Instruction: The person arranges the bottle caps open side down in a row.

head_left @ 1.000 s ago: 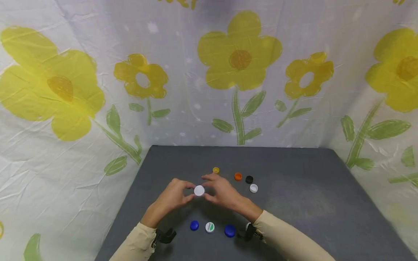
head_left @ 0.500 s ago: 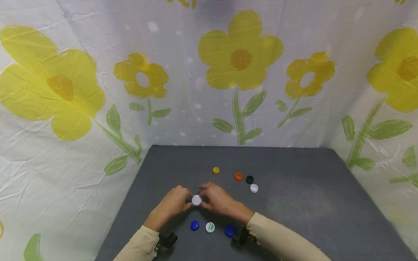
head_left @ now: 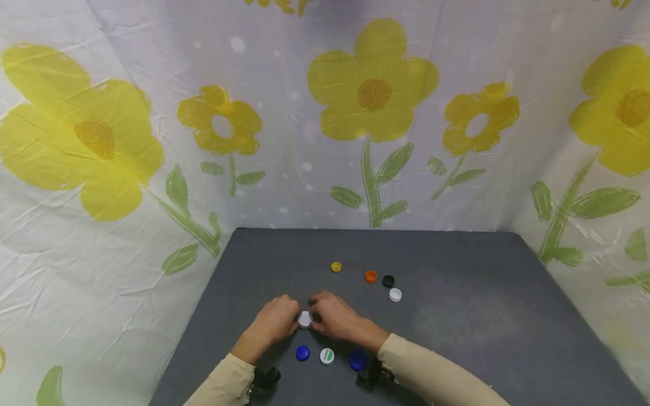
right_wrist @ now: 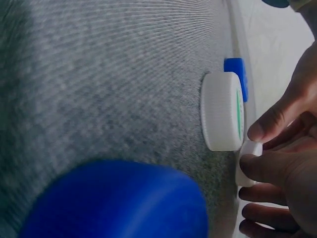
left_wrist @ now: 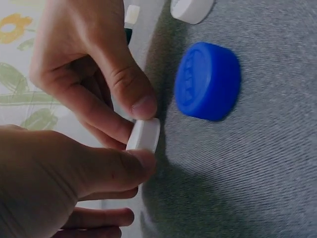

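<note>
Both hands pinch one white bottle cap [head_left: 304,320] between them, low over the grey tabletop, its plain top facing up. My left hand [head_left: 276,320] grips its left side; my right hand [head_left: 335,317] has the right side. In the left wrist view thumbs and fingers meet the rim of the white cap [left_wrist: 143,135] from two sides. Nearer the body lie a small blue cap [head_left: 303,353], a white cap with a green print [head_left: 327,356] and a larger blue cap [head_left: 358,360], partly covered by the right wrist's camera.
Farther back on the grey table [head_left: 457,338] lie a yellow cap [head_left: 336,267], an orange cap [head_left: 371,276], a black cap [head_left: 388,281] and an upturned white cap [head_left: 395,295]. A curtain with painted flowers [head_left: 373,93] surrounds the table's back and sides.
Both hands have come toward the body and down with the white cap, closer to the front row of caps. Their fingers have drawn in tighter around it. The other caps stay put.
</note>
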Available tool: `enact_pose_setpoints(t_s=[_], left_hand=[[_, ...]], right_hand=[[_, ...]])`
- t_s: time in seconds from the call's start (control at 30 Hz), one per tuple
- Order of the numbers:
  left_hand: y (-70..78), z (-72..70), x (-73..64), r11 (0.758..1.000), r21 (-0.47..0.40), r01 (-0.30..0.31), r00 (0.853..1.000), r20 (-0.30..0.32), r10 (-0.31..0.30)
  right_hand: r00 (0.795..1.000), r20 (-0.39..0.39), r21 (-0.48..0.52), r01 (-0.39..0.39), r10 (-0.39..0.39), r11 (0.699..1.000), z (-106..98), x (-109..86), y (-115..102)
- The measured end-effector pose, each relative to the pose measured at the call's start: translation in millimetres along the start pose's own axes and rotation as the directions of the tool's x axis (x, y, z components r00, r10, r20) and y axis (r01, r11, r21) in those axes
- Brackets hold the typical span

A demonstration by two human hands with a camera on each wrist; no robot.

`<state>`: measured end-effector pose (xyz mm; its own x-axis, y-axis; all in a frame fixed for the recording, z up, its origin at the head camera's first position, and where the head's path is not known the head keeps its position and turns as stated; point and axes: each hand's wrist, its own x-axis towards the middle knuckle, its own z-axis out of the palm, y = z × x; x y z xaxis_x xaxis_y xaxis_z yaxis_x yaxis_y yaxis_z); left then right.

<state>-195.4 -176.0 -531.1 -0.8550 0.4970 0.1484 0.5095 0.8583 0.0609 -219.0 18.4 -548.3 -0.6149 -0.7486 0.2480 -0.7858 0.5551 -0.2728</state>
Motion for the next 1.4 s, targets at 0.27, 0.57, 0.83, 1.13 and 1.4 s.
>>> enact_pose_setpoints(t_s=[0.27,0.57,0.83,1.13,1.4], left_hand=[[1.9,2.7,-1.8,1.000,0.005,0.005,1.000,0.003,-0.005],[-5.9,-14.9,11.9,0.997,-0.005,0.080,0.996,0.038,-0.080],[-8.1,-36.8,42.2,0.995,0.022,0.092,0.996,-0.013,-0.092],[-6.5,-44.9,89.4,0.998,0.023,0.065,0.997,-0.036,-0.064],[-8.0,-26.5,127.8,0.996,-0.046,0.074,0.997,0.003,-0.074]], right_hand=[[1.000,0.021,-0.018,-0.011,0.012,1.000,1,0.4,-1],[0.996,-0.009,-0.028,-0.084,0.083,0.996,-33,3.2,13],[0.985,-0.063,-0.017,-0.163,0.162,0.986,-68,8.2,40],[0.966,-0.121,-0.040,-0.235,0.229,0.971,-86,15.8,72],[0.956,-0.091,-0.017,-0.280,0.278,0.960,-82,24.1,92]])
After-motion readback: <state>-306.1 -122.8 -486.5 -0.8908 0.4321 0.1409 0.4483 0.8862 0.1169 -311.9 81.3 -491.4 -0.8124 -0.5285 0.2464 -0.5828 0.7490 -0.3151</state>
